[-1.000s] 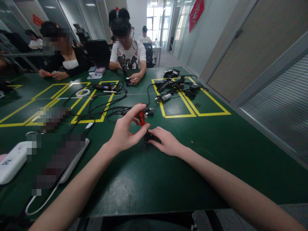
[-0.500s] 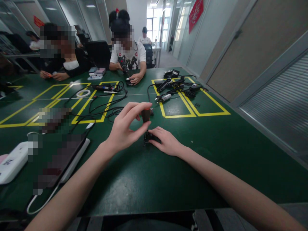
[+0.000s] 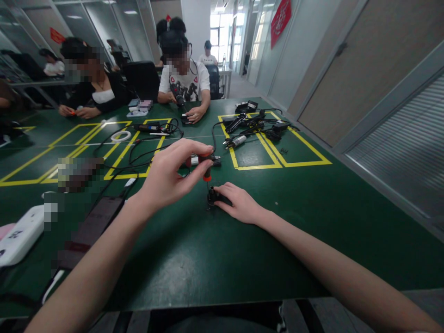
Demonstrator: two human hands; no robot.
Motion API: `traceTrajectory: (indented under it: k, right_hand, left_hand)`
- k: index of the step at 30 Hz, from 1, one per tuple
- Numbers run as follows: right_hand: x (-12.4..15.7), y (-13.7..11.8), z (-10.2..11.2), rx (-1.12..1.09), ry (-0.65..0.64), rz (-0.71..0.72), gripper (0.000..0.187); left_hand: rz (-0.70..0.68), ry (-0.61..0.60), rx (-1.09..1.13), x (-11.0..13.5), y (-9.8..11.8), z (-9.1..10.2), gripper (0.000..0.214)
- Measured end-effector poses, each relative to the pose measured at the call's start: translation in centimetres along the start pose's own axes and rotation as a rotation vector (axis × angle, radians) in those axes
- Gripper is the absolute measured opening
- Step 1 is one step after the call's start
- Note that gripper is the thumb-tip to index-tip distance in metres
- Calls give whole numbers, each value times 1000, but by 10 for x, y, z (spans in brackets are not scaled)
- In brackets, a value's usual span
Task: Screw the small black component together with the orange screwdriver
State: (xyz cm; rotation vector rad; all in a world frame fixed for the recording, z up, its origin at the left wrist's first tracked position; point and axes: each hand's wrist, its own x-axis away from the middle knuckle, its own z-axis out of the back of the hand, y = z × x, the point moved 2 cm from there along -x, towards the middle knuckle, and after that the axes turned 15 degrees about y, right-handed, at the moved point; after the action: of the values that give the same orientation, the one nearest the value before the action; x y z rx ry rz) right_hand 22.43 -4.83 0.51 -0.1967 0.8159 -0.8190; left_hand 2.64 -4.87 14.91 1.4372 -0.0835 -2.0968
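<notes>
My left hand (image 3: 169, 173) is closed in a pinch on the red-and-black handle of a screwdriver (image 3: 207, 173). The screwdriver stands nearly upright, its thin shaft pointing down at a small black part (image 3: 211, 197) on the green table. Whether the tip touches a screw is too small to tell. My right hand (image 3: 241, 203) rests on the table, thumb and fingers closed around the black part from the right. The far side of the part is hidden by my fingers.
Black cables and adapters (image 3: 256, 122) lie at the back right inside yellow tape. Behind my left hand are a corded tool (image 3: 151, 127) and a white ring (image 3: 120, 136). A white power strip (image 3: 26, 233) lies at left. A co-worker (image 3: 185, 83) sits opposite.
My left hand has shifted slightly left and the screwdriver's lower handle and shaft now show below the fingers. My right hand and the black part have stayed in place.
</notes>
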Motion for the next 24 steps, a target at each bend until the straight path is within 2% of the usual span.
traceTrajectory:
  k: [3, 6, 10, 13, 18, 24]
  right_hand:
    - [0, 0, 0, 1, 0, -4, 30]
    - [0, -1, 0, -2, -1, -15, 31]
    - [0, 0, 0, -6, -1, -18, 31]
    - [0, 1, -1, -9, 2, -19, 30]
    - [1, 3, -2, -2, 4, -5, 30]
    - [1, 3, -1, 0, 18, 1, 29]
  left_hand:
    - [-55, -5, -20, -2, -2, 0, 15]
    - [-130, -42, -72, -2, -3, -2, 10]
    - [-166, -154, -160, -7, -5, -4, 43]
    - [-113, -251, -198, -14, -5, -4, 46]
    - [51, -354, -30, -21, -3, -3, 43]
    - [567, -486, 243, -27, -10, -5, 45]
